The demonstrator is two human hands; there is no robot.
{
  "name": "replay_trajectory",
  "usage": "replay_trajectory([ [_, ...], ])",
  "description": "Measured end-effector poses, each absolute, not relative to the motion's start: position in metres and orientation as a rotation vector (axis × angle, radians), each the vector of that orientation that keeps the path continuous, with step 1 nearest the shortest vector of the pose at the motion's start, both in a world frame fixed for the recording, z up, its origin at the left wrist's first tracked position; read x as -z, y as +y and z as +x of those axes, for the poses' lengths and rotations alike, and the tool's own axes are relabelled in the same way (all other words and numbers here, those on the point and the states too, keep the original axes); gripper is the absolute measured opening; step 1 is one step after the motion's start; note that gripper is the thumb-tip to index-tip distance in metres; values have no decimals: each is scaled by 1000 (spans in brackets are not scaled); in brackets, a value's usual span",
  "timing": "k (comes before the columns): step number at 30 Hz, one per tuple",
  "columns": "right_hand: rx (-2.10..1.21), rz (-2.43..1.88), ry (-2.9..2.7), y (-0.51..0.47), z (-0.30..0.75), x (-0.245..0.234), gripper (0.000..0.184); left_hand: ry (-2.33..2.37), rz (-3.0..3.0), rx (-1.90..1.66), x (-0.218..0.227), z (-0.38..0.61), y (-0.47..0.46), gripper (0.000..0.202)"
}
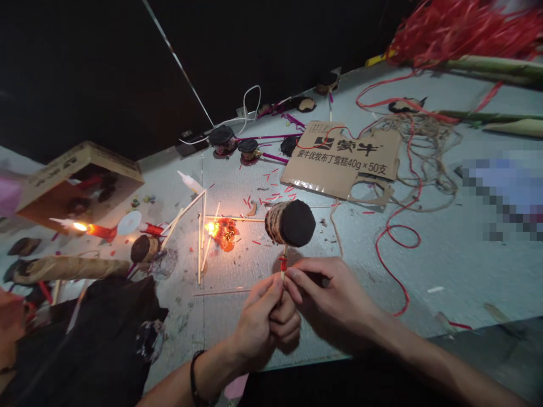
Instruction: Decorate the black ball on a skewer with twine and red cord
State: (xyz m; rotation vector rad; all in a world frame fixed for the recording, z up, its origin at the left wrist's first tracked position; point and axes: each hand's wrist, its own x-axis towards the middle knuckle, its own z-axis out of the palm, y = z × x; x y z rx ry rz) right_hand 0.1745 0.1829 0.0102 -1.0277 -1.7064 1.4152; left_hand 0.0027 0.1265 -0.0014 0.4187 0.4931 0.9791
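Observation:
In front of me stands a small rattle drum [298, 223], with a black disc on its face and twine [275, 222] wound round its side. My left hand [271, 314] is closed round the thin wooden stick below it. Red cord [283, 262] is wrapped round the stick just under the drum. Pinched at the lower end of that wrap are the fingertips of my right hand [324, 280], at the stick. The tips partly hide what lies between them.
A lit candle [99, 230] lies at left; a small flame [212, 227] burns beside red wax near several wooden sticks. Behind are a cardboard sheet [339, 164], finished-looking drums [223, 138] and tangled twine. Black cloth [85, 345] and an open box [80, 175] sit left.

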Motion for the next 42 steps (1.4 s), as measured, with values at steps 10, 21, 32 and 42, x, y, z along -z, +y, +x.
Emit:
replay_trajectory([
  [10, -1408, -1013, -1726, 182, 174, -5, 48, 444, 429, -924, -3, 1, 126, 35],
  [21, -1431, -1053, -1744, 181, 175, -5, 42, 460, 394, -843, -6, -5, 128, 42],
  [32, -1407, -1131, -1725, 180, 180, -3, 29, 436, 222, -843, 1, -10, 140, 52],
  [42, -1301, -1096, -1736, 178, 182, -10, 24, 396, 187, -823, 1, -15, 141, 68],
])
